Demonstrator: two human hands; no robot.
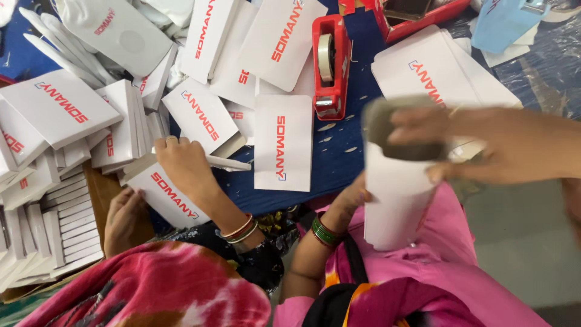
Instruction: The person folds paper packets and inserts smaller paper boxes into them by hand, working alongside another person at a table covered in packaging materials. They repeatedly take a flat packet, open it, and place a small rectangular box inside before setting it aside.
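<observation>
Carton (pixel 393 200) upright, long axis vertical | both hands (pixel 496 145) gripping it

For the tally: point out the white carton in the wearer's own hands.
The upright white carton over the pink lap: left hand holds its side, right hand holds a grey-brown insert at its top. The others lie on the table.

Blue cloth-covered worktop (pixel 339 163) seen from above under even, diffuse light. A brown board (pixel 103 188) shows at its lower left edge; bare grey floor (pixel 520 242) lies at lower right. No walls or windows are visible.
</observation>
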